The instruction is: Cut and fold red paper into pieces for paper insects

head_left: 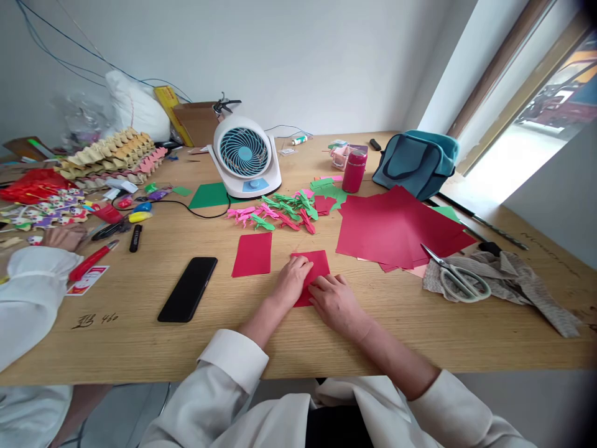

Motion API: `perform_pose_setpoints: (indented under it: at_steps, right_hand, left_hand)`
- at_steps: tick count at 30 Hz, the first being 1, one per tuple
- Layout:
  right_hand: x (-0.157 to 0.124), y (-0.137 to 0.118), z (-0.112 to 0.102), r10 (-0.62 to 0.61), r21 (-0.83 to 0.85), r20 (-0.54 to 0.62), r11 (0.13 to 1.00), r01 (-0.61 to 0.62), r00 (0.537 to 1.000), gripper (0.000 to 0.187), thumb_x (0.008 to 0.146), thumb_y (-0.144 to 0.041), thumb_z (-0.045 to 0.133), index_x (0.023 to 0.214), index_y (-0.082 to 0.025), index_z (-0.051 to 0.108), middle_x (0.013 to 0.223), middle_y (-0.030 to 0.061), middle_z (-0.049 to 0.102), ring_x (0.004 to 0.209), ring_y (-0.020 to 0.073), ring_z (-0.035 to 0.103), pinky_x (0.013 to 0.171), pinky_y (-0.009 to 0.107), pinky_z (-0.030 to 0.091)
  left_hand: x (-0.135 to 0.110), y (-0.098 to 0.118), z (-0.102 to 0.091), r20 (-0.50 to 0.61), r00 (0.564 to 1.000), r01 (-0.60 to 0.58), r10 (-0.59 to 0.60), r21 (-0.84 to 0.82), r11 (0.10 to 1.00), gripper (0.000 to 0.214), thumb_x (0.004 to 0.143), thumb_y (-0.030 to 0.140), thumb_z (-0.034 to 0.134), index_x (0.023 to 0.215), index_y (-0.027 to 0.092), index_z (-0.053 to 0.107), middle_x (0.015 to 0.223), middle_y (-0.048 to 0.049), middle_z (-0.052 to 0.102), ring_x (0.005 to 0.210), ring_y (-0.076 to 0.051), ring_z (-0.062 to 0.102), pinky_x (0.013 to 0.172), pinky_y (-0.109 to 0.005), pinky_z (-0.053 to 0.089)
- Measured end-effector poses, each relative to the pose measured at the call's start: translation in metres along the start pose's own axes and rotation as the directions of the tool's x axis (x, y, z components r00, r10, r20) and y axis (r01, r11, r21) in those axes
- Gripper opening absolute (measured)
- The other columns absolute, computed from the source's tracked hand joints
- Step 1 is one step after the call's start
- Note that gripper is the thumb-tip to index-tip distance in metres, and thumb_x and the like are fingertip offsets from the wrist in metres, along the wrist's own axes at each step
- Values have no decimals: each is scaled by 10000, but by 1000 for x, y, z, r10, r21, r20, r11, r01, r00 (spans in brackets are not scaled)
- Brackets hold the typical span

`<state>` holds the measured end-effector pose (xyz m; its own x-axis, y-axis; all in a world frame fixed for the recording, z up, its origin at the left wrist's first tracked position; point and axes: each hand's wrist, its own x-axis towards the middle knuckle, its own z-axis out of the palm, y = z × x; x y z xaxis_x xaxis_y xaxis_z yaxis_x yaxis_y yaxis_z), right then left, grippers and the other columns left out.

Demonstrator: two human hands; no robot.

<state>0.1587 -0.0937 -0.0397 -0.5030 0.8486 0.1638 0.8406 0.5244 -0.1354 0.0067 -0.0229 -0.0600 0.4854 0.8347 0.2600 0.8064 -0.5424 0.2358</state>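
A small red paper (317, 266) lies on the wooden table (382, 336) in front of me, partly folded. My left hand (291, 281) rests on its left part with the fingers pressed down flat. My right hand (334, 302) covers its lower right corner, fingers curled and pressing the paper against the table. Part of the paper is hidden under both hands. A second red rectangle (252, 254) lies just to the left, untouched.
A stack of red sheets (396, 227), scissors (454, 274) on a cloth, a black phone (188, 288), a pile of folded paper figures (280, 214), a white fan (245, 155), a red bottle (354, 171) and a teal bag (415, 163) surround me. Another person's sleeve (28, 298) is at left.
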Motion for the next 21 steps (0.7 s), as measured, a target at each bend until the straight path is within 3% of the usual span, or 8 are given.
perform_pose_setpoints:
  at_steps: [2,4,8,13,16,21]
  right_hand:
    - [0,0,1,-4,7,-15,1000,4,1000,105,919,-251,569,918,-179,644,951,77,638,881,233,549,744,366,331]
    - [-1,3,2,-15,44,-41,999,17,999,125,929,-241,546,908,-180,653,941,75,648,876,227,563,758,361,349]
    - [-9,26,-4,-44,280,-102,957,72,994,219,966,-212,477,879,-200,677,932,54,687,875,179,616,824,327,404]
    - [-20,71,-15,174,473,-208,879,-57,963,251,963,-244,460,937,-200,705,955,76,712,861,195,656,802,321,491]
    - [-19,85,-14,154,426,-209,903,-52,966,281,960,-239,441,1033,-212,712,1016,82,712,919,211,658,829,340,511]
    - [-3,92,-7,-46,204,-117,977,70,992,392,983,-203,392,1324,-237,582,1318,103,605,1173,235,559,980,412,458]
  left_hand:
    - [5,1,4,67,998,5,-3,-31,999,258,907,43,437,983,174,647,1011,-67,626,983,-198,567,919,-333,468]
    - [10,6,10,66,995,71,-70,-13,997,246,902,27,419,903,153,630,966,-76,619,955,-205,573,915,-351,475]
    - [12,23,20,13,987,159,-159,12,987,125,909,78,465,956,125,571,1020,-121,579,996,-246,560,939,-434,459]
    - [7,29,30,-64,984,162,-165,-49,986,103,904,125,523,1006,142,525,1080,-137,564,1066,-274,541,951,-479,457]
    - [5,24,34,-74,989,117,-127,-125,985,193,903,83,481,1079,146,528,1207,-156,554,1160,-267,526,1001,-474,447]
    - [3,21,36,-37,998,43,-47,-110,993,348,920,126,446,1257,79,519,1374,-207,502,1325,-289,442,1121,-457,372]
